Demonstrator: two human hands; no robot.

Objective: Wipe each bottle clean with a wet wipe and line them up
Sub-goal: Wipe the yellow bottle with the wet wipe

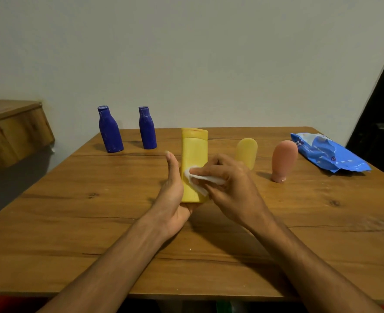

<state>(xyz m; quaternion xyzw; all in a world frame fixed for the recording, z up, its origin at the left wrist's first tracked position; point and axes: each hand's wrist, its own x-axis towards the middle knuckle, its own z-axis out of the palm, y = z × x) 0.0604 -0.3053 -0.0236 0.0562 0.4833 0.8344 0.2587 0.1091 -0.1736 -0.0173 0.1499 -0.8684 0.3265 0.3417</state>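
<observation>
**Head view: yellow bottle under the wipe, mid-worktop**

Writing: only the pack (328, 154) shows print. It is a crumpled blue pouch with white flecks, lying far right on the worktop (73, 222). A dark patch at its near-left corner carries pale letters, perhaps "ee"; the rest is too small to read. Any label on the bottles cannot be made out.

Yellow bottle (194, 152): flat-sided, plain matte yellow, with a slightly darker hinged cap at the far end. Held just above the worktop centre, near upright, cap pointing away.

Left grip (173, 195): bare hand closed around the bottle's lower half, base against the palm, thumb straight up along the left edge. Fingers are hidden behind the body.

Right grip (229, 184): fingers curled, pinching the wipe (197, 177), a folded white sheet pressed flat on the bottle's front face.

Others, all standing:
- Outer blue bottle (110, 132) and inner blue bottle (147, 129), far left, side by side but apart. Deep blue with whitish streaks.
- Pale bottle (247, 152), rounded top, partly behind the right grip.
- Pink bottle (283, 160), cap down, between the pale bottle and the pack.

Wooden shelf (12, 127) juts from the wall at left.
</observation>
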